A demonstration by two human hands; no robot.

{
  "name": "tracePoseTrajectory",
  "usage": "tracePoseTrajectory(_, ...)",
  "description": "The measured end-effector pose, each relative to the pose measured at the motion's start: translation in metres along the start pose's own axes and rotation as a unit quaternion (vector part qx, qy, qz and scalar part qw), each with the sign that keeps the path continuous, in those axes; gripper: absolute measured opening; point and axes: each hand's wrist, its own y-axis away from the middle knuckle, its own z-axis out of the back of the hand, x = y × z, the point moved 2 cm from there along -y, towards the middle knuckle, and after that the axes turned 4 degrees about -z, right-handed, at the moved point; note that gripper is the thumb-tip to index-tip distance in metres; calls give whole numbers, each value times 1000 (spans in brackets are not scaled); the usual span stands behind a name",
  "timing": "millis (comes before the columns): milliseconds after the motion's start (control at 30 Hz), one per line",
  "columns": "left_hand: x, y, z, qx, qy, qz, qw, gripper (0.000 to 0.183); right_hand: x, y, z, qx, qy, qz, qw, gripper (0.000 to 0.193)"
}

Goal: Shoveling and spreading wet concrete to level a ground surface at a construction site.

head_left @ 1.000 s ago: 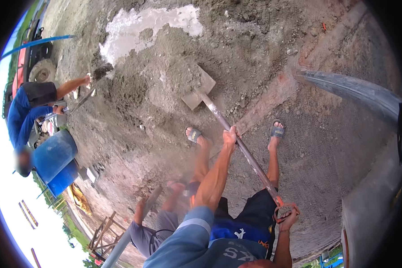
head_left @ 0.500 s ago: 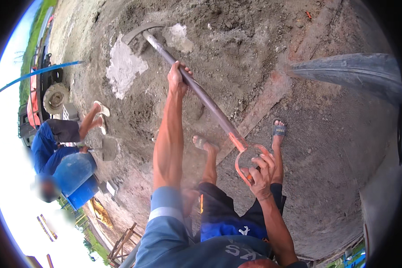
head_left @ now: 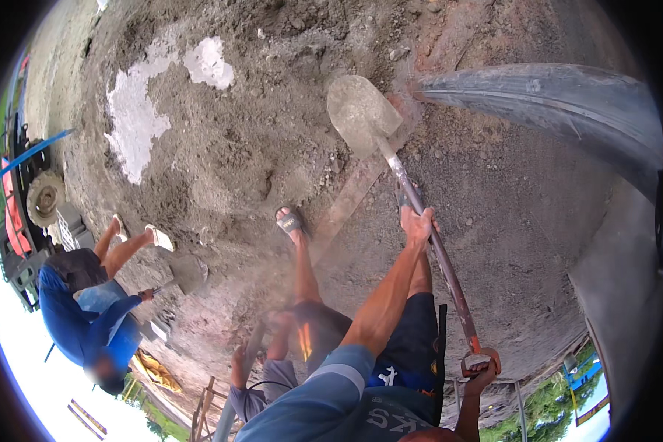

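Note:
A round-point shovel [head_left: 449,269] slants across in front of me, held by both hands. My left hand [head_left: 420,225] is closed round the brown shaft, a little below the blade. At the lower right my right hand [head_left: 480,374] grips the orange D-shaped handle, partly hidden by it. The blade [head_left: 361,114], coated in grey dust, is at the far end near a dark, curved, pipe-like object [head_left: 545,110]. I cannot tell whether the blade touches the ground. Grey mix [head_left: 250,140] lies beyond my feet, with whitish powder patches [head_left: 136,118] on it.
A co-worker in blue [head_left: 70,295] bends at the left, holding another shovel [head_left: 188,276] beside a blue container [head_left: 125,335]. Another person's hands [head_left: 239,361] and grey sleeves show at lower centre, close to my left arm. Behind stands a vehicle with a wheel [head_left: 46,199].
The shovel has swung right, away from the powder patches, and its blade face has turned into view. Both hands moved with it, the right one lower. The view has shifted right.

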Motion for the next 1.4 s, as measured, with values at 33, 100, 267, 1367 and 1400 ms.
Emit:
tracePoseTrajectory(33,13,3,-11,0,-3,11,1000,12,7,8,3,-18,-10,-3,1000,37)
tracePoseTrajectory(100,35,-2,-32,42,-34,113,992,13,11,13,-8,-42,-14,-16,999,39)
tracePoseTrajectory(267,18,-92,-11,46,3,73,996,16,-19,-12,-80,-63,-22,-33,997,38)
tracePoseTrajectory(1367,-449,-10,118,100,62,-269,956,20,17,131,-312,417,198,474,750,15)
tracePoseTrajectory(1400,-445,-11,116,134,101,-264,950,21,20,123,-303,430,173,383,799,11)
